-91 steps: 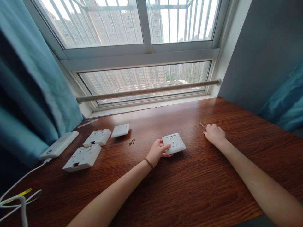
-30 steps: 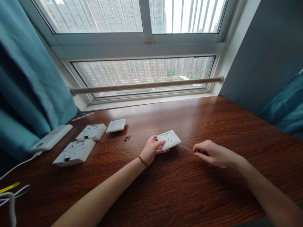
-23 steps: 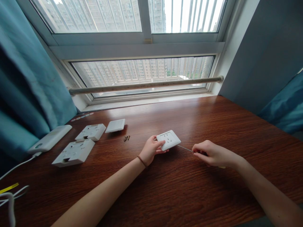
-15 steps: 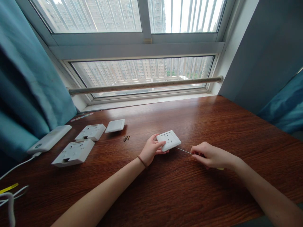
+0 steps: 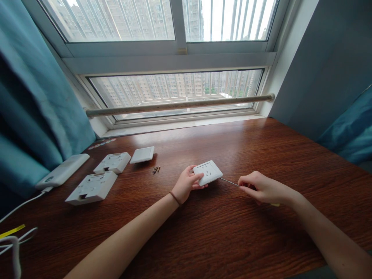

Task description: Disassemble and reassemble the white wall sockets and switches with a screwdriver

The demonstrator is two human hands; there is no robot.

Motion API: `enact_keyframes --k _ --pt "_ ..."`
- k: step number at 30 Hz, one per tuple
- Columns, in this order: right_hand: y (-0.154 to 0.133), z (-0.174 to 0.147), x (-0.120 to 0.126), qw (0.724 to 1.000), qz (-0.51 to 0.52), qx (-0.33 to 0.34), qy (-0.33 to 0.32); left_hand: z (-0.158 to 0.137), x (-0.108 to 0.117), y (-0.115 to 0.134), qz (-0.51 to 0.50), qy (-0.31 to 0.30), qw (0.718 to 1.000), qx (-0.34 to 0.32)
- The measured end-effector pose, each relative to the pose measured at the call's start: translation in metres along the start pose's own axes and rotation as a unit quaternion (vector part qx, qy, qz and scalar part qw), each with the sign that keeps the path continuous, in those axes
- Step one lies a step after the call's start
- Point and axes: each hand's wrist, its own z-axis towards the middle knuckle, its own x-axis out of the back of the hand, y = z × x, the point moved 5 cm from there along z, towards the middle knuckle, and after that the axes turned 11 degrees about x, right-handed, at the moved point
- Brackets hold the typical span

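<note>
My left hand (image 5: 187,182) grips a white wall socket (image 5: 208,173) by its left side, thumb on the front face and fingers beneath. The socket is tilted, its slotted face turned up towards me. In my right hand (image 5: 257,186) is a screwdriver with a thin metal shaft (image 5: 229,181); part of its yellowish handle shows below the palm. The shaft's tip meets the socket's lower right edge, and whether it goes under or into it is hidden. Several small screws (image 5: 156,169) lie on the table left of my left hand.
Two white mounting boxes (image 5: 93,187) stand at the left, with a white cover plate (image 5: 142,154) beside them. Farther left lies a white power bank (image 5: 62,171) with a cable. A metal rail (image 5: 180,105) crosses the window behind the wooden table (image 5: 232,236).
My right hand has moved slightly right and up with the screwdriver, and the shaft now meets the socket's edge a little farther right. The left hand and socket are almost still.
</note>
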Motion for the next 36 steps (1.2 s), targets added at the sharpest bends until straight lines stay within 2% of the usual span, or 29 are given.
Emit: enact_keyframes --k 12,20,25,32,36 --pt "-0.001 -0.002 0.003 1.000 -0.005 0.003 0.004 0.001 0.002 -0.001 0.001 -0.006 1.000 -0.001" --pt "-0.003 0.000 0.009 0.999 -0.006 0.011 0.032 0.001 0.001 -0.002 0.013 -0.018 1.000 -0.017" --pt "0.011 -0.001 0.017 0.991 -0.095 -0.009 0.094 -0.002 -0.004 -0.001 0.042 -0.065 0.997 -0.027" --pt "0.021 -0.002 0.017 0.973 -0.200 -0.022 0.113 -0.002 -0.009 -0.002 0.112 -0.088 0.989 -0.030" --pt "0.026 -0.006 0.020 0.960 -0.239 -0.065 0.129 -0.001 -0.009 -0.002 0.114 -0.086 0.989 -0.023"
